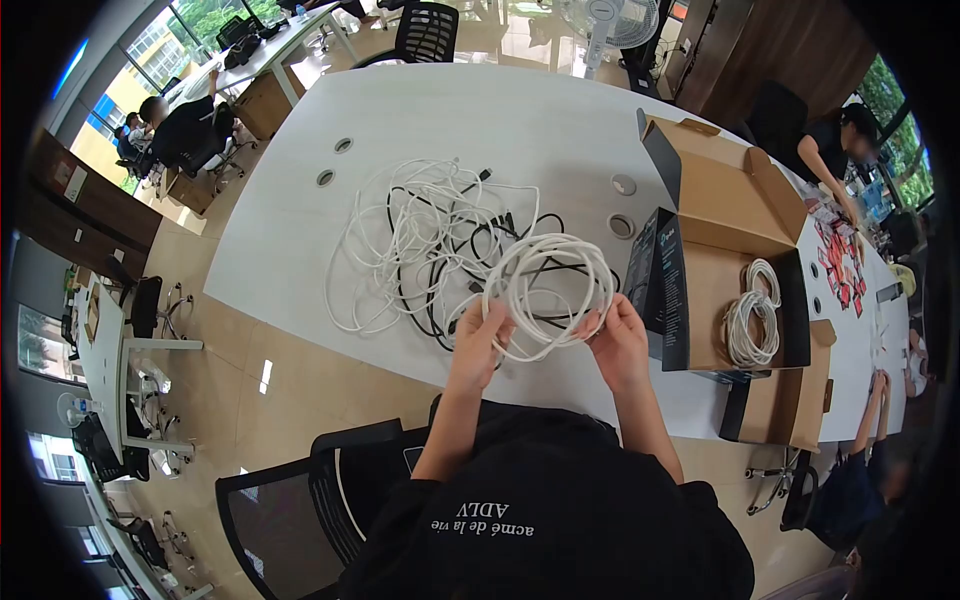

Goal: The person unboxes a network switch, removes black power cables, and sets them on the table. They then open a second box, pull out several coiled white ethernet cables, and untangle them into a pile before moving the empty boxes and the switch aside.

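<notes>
A loosely looped coil of white cable (520, 290) is held up between both hands over the front of the white table (430, 110). My left hand (483, 335) grips the coil's left side, fingers closed round it. On the coil's right side, my right hand (613, 335) pinches the strands. Behind and left of the coil lies a tangle of white cable (400, 220) mixed with black cables (437, 290). To the right, an open cardboard box (705, 300) with a dark outside holds another coiled white cable (752, 318).
A second open box (775, 405) lies at the right front edge. Round metal table inserts (620, 226) sit beyond the coil. Farther right, a person (845, 145) reaches over red packets (840, 260). Another person's forearms (873, 405) show lower right. An office chair (290, 525) stands lower left.
</notes>
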The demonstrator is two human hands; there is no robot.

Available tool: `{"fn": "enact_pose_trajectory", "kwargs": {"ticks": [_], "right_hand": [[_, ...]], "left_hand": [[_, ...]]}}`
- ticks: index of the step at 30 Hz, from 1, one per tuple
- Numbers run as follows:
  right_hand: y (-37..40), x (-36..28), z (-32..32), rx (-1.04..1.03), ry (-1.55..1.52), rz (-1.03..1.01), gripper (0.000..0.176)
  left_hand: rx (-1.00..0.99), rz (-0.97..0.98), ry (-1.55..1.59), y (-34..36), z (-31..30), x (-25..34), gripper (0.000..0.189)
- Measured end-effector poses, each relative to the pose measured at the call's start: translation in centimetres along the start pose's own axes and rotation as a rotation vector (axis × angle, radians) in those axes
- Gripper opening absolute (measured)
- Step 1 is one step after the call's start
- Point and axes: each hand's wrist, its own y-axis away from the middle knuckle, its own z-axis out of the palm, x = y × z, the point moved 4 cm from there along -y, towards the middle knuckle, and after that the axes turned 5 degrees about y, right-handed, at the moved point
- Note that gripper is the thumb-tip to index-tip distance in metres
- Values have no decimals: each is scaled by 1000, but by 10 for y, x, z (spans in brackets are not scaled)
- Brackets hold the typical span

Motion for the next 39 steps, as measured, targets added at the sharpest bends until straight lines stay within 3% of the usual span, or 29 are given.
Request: {"fn": "enact_pose_trajectory", "kwargs": {"ticks": [3,4,7,8,11,12,14,16,18,26,29,30,33,35,39], "right_hand": [[-4,-5,-18,40,-19,-8,14],[-4,-7,-21,87,-16,-2,12],[-2,-9,-19,-21,7,-14,12],[-2,-9,-18,2,13,21,12],[0,-4,-14,-1,100,135,11],[0,3,-16,-50,177,179,11],[2,22,-10,-147,303,242,11],[9,34,7,-146,347,326,14],[12,46,-7,-86,328,346,16],[32,36,-23,-74,509,410,11],[27,33,-40,63,289,348,7],[25,37,-45,119,233,316,6],[24,31,-34,-40,159,308,8],[22,27,-31,-191,235,366,20],[18,16,-26,-408,502,513,28]], "left_hand": [[-81,-87,119,-2,-12,19,18],[4,-73,38,-4,-18,25,17],[33,30,-50,-4,-21,44,17],[-223,32,23,-11,-24,47,13],[-314,187,-305,1,12,60,22],[-421,63,-316,3,13,54,36],[-465,28,-603,2,17,29,38],[-501,415,-1113,10,27,15,39],[-420,326,-1129,12,22,4,40],[-539,-39,-1005,22,8,0,40],[-615,-80,-950,20,4,2,31],[-608,-99,-798,20,3,-3,27],[-575,-166,-378,21,5,-23,20],[-533,-250,-149,25,7,-29,18],[-507,-385,-48,31,8,-31,17]]}}
